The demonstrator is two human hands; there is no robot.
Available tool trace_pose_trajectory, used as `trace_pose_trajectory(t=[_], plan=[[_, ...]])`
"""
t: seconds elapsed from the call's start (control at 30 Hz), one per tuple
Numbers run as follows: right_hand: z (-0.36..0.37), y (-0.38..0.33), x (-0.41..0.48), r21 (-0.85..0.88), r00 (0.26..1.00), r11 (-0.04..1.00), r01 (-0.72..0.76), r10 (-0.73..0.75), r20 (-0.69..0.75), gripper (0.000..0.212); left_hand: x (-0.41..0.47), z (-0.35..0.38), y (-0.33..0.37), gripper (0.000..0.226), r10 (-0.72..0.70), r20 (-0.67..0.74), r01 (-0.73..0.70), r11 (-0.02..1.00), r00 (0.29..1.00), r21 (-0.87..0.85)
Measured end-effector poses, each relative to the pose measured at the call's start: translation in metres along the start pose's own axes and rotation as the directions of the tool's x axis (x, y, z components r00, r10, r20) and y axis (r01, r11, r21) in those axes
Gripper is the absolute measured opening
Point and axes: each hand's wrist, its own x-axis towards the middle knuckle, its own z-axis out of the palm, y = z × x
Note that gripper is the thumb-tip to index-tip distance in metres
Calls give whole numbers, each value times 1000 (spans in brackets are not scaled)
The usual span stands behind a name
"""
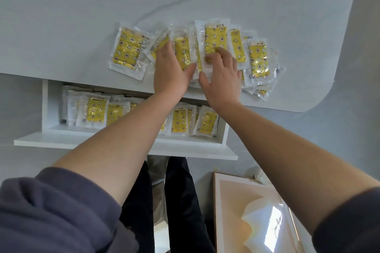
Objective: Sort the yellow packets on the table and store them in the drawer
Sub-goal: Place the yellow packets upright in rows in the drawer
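Packet print unreadable. L hand (170,72) fingers straight, flat on yellow packets (257,57) spread on worktop (82,16); R hand (223,82) fingers bent onto top packet (214,37), grip unclear. Stored packets (96,111) in open drawer (123,144)

Our left hand (170,70) lies flat on the fanned yellow packets (127,49) on the white table (82,16); our right hand (223,77) bends its fingertips onto the top packet (214,36) (gripped or merely pressed, we cannot tell). Below the table edge, the open drawer (123,144) holds more packets (95,110) overlapping in a row.
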Motion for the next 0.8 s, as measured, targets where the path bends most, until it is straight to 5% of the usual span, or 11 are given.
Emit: trace_pose_trajectory(t=[0.27, 0.4, 0.57, 0.8], plan=[[-2, 1, 14, 128, 997, 989, -74, 75, -6, 40, 15, -6, 12, 64, -280, -15, 263, 919, 960, -293], [-2, -4, 13, 161, 983, 972, -169, 179, -48, 23, 19, -2, 16, 48, -304, 133, 330, 890, 944, -313], [-7, -12, 21, 360, 937, 878, -316, 349, -29, 13, 23, -3, 18, 68, -359, 267, 438, 823, 894, -361], [-10, -12, 15, 299, 882, 837, -459, 469, 42, 71, 18, -14, 9, 52, -315, 304, 423, 805, 899, -416]])
